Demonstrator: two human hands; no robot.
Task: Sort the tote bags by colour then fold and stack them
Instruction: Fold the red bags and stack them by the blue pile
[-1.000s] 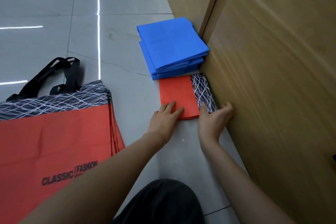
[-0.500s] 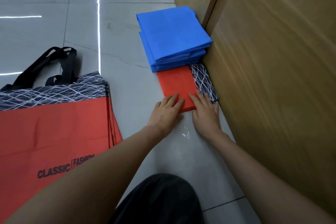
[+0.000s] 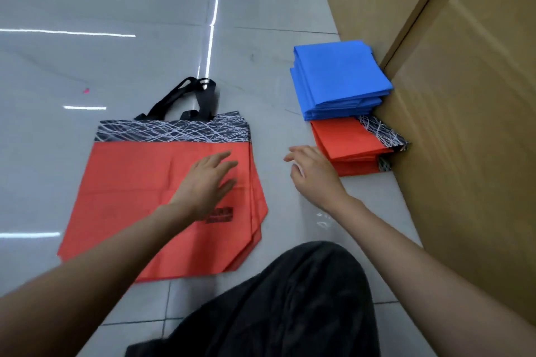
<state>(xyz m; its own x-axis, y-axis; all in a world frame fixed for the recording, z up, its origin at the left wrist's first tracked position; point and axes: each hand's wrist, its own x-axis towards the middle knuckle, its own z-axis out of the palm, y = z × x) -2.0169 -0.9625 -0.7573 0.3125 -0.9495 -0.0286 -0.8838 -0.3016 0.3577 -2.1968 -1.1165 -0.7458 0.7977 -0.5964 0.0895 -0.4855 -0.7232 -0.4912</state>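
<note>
Grey floor tiles (image 3: 116, 66) carry three piles: one folded blue stack (image 3: 339, 75), one folded red stack (image 3: 345, 139) touching its near edge, and unfolded red totes (image 3: 130, 197) well left of it, handles pointing away. Your left hand (image 3: 208, 182), spread and empty, is over those; your right hand (image 3: 313, 174) hangs loose, empty.

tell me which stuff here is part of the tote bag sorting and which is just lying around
Part of the job: flat red tote bags, folded red stack, folded blue stack.
Just lying about: tan wall panels, pink speck.
</note>
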